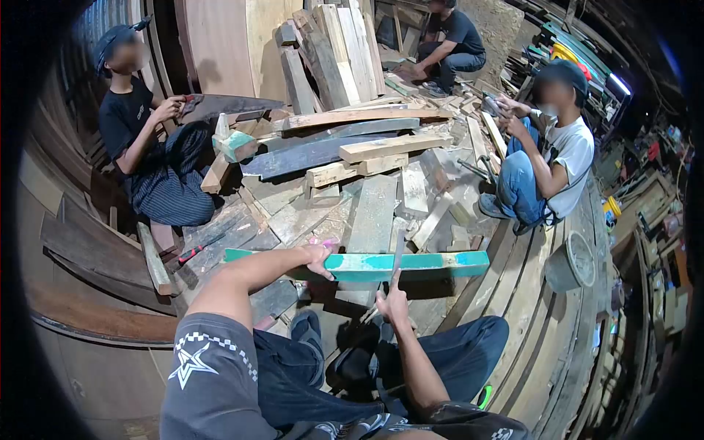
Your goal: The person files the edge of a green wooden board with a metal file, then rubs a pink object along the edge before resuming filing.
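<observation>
A long wooden beam [367, 266] with worn green and turquoise paint lies crosswise in front of my knees. My left hand [319, 259] is wrapped over its top edge, left of the middle. Closed, with the index finger stretched upward, my right hand [394, 302] grips a narrow flat blade-like tool [399, 253], whose handle is hidden in the palm. The blade stands across the beam's face and points away from me. Under the beam, a wide plank [372, 213] runs away toward the woodpile.
Several boards and offcuts [323, 154] are heaped ahead. One person [139, 139] sits at the left with a saw, another [550, 139] squats at the right, and a third [455, 44] crouches behind. A grey bucket [570, 262] stands right; a red-and-black-handled tool [192, 253] lies left.
</observation>
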The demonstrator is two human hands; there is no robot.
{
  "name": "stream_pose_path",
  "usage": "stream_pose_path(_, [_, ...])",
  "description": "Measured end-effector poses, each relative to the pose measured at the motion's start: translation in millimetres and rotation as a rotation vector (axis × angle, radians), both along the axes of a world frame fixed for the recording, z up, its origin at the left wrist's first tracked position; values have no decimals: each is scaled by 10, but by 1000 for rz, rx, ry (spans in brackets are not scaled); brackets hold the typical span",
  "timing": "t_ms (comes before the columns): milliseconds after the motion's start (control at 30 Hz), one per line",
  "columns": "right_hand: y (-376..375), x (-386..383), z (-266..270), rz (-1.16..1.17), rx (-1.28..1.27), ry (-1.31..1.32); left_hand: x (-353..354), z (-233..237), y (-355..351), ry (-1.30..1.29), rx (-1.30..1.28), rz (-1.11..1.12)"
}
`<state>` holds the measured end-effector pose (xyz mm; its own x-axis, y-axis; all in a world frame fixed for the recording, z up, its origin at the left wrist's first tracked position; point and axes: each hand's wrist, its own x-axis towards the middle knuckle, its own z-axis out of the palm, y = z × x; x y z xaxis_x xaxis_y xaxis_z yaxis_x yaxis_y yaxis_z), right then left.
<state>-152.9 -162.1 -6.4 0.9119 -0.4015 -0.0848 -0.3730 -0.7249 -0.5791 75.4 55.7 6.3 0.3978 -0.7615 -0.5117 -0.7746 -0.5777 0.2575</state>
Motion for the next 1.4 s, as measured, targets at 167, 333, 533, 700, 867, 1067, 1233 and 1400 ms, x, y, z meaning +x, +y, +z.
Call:
stream_pose_path(167, [-35,12,-114,14,-14,-15,-14,-60,5,-47,-66,34])
stream_pose_path(333, [-15,5,-86,9,-32,-40,12,-97,-11,-61,-45,-19])
stream_pose_path(533, [1,4,32,-31,48,51,211,-356,-49,45,16,-75])
stream_pose_path(700, [-87,0,-127,21,23,-67,73,-305,-8,139,-108,-52])
stream_pose_path(867, [-160,18,-193,34,34,-99,-127,-67,4,140,-119,-42])
stream_pose_path(1067, [-140,-11,-85,-10,136,-162,-148,9,8,143,-135,-63])
stream_pose_path(1233, [-135,-11,-50,-28,137,-121,-141,-169,86,158,-218,-118])
stream_pose_path(1400, [-117,11,-71,40,154,-158,-346,-74,158,43,-159,-123])
